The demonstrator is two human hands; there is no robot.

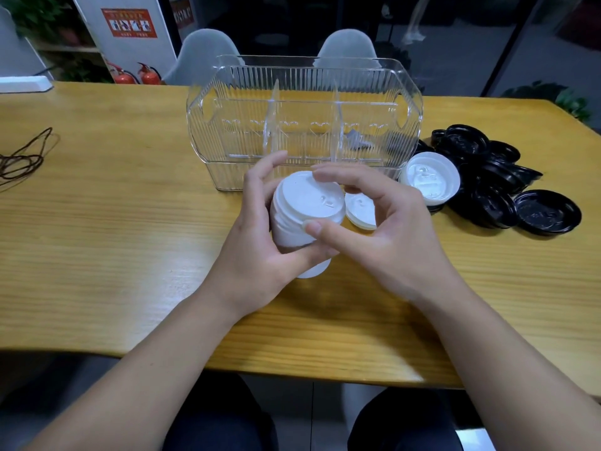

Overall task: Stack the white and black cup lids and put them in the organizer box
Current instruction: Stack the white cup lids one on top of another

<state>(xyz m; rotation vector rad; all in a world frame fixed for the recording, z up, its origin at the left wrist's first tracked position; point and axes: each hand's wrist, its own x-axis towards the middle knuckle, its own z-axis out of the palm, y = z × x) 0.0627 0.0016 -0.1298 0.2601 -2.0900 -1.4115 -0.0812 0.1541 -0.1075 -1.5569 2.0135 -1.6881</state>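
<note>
The left hand (260, 252) holds a stack of white lids (302, 219), with its fingers (260, 177) curled round the far side and its thumb under the near side. The right hand (383, 236) is on the same stack: one finger rests on the top lid and the thumb pinches the near edge, so these fingers are clamped on the stack too. Just past the right fingers, one loose white lid (360, 210) lies on the wooden surface (113, 222). Behind both hands stands the clear organizer box (304, 125); I can see no lids in it yet. Further right, another white lid (430, 180) sits by a heap of black lids (487, 180), still loose. So the white stack looks nearly done. The black lids still need stacking, and nothing has gone into the box.
</note>
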